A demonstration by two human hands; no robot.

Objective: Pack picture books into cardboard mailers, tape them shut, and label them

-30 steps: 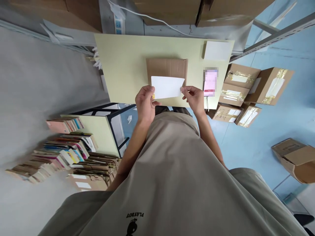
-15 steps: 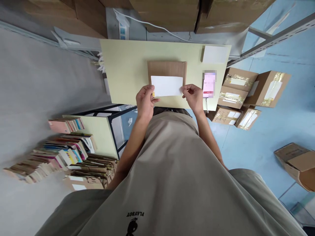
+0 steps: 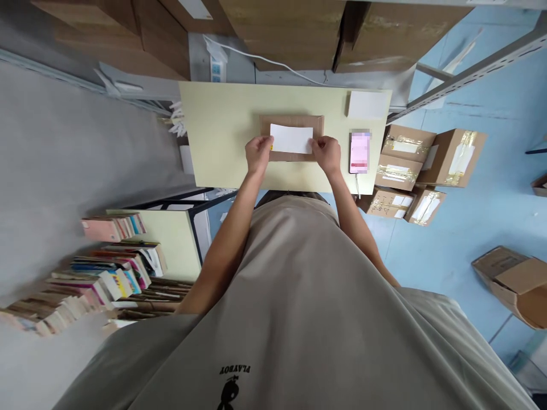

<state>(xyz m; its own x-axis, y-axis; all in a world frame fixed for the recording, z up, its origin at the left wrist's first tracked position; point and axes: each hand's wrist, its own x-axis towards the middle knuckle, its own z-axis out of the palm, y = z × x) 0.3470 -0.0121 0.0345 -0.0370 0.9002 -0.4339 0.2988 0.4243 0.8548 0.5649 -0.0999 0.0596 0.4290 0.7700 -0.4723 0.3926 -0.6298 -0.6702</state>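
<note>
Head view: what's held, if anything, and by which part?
White paper sheet, in both hands: left hand pinches its left edge, right hand its right edge.

Smooth, matt white paper here, that's the label (image 3: 292, 139), over the dull brown cardboard of the box (image 3: 294, 121) at mid-surface. The table (image 3: 222, 142) itself looks smooth, low in sheen! Out by its right edge, a phone (image 3: 359, 152) with a smooth, glassy screen; in the far right corner, flat white paper sheets (image 3: 367, 105). Past that right edge, matt cardboard cartons (image 3: 447, 148) crossed by glossy, wrinkled tape (image 3: 468, 138). Beyond the far edge, a smooth plastic-looking cable (image 3: 277, 64). And the shirt (image 3: 299, 285): soft, matt, creased cloth!
</note>
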